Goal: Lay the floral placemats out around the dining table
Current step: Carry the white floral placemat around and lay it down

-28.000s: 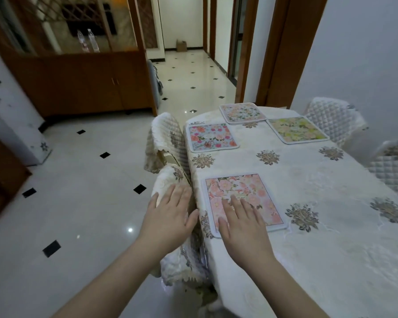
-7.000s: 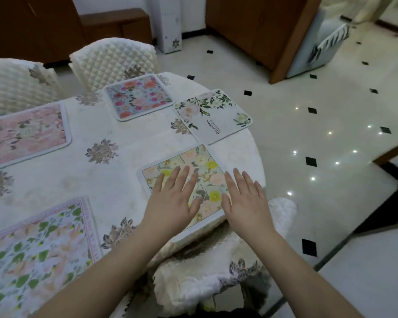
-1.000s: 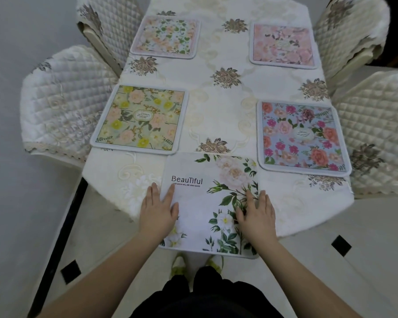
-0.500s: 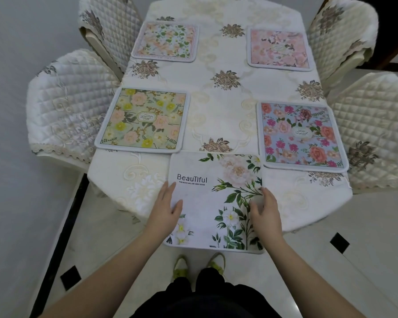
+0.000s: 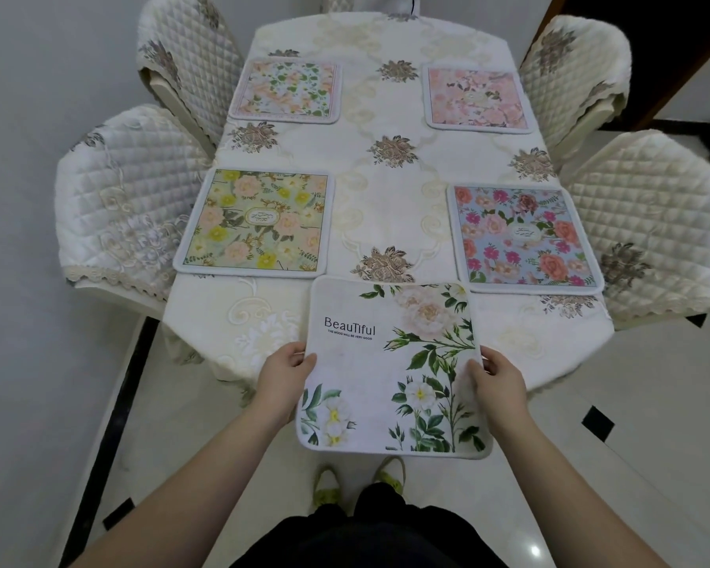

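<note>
1. Your table (image 5: pixel 390 198) has a cream embroidered cloth w/ four mats already down: yellow-green mat (image 5: pixel 257 223) near left, blue-pink mat (image 5: pixel 523 237) near right, green-leaf mat (image 5: pixel 287 90) far left, pink mat (image 5: pixel 478 98) far right.
2. Quilted chairs on both sides: left near chair (image 5: pixel 128 202), right near chair (image 5: pixel 652 231), two more behind them.
3. The white "Beautiful" mat (image 5: pixel 390 362) sits at your end, far edge on the table, near half hanging past the table edge over the floor. Its far corners lie close by both near mats; overlap at the right, can't tell.
4. Your left hand (image 5: pixel 285 373) pinches its left edge, thumb on top.
5. Your right hand (image 5: pixel 497 377) grips the right edge, thumb on top too.
</note>
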Demonstrator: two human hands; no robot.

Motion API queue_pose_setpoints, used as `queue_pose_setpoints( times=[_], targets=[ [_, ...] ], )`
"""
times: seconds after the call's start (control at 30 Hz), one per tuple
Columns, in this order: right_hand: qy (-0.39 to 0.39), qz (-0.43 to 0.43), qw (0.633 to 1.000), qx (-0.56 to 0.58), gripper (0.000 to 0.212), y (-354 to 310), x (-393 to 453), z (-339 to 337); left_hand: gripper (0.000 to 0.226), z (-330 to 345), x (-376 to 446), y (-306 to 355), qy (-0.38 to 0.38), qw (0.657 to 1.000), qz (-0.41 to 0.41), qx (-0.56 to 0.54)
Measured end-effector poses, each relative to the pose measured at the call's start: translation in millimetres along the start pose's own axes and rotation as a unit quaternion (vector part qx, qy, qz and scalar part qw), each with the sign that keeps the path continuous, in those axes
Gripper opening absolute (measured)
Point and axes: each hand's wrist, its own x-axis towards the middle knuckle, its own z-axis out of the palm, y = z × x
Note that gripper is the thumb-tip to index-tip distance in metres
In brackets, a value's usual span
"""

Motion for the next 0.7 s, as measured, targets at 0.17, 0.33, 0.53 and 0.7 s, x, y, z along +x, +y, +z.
queue_pose_setpoints(
  times=[0.17, 0.33, 0.53, 0.7],
  targets=[
    [0.021, -0.007, 0.999, 0.035, 0.021, -2.2, -21.7, -15.6, 0.012, -3.9, -5.9, 19.3, -0.032, 0.999, 0.027, -0.022],
    [0.058, 0.004, 0.995, 0.082, 0.021, -2.9, -40.3, -38.9, 0.012, -2.9, -1.4, 39.9, -0.076, 0.995, 0.07, 0.004],
    [0.092, 0.021, 0.977, 0.193, 0.029, -1.8, -61.9, -73.2, 0.016, 20.9, -10.4, 71.3, -0.112, 0.988, 0.104, 0.008],
    [0.139, 0.018, 0.963, 0.228, 0.025, 2.9, -77.8, -115.4, 0.012, 62.7, -29.2, 92.3, -0.132, 0.981, 0.141, 0.014]
  ],
)
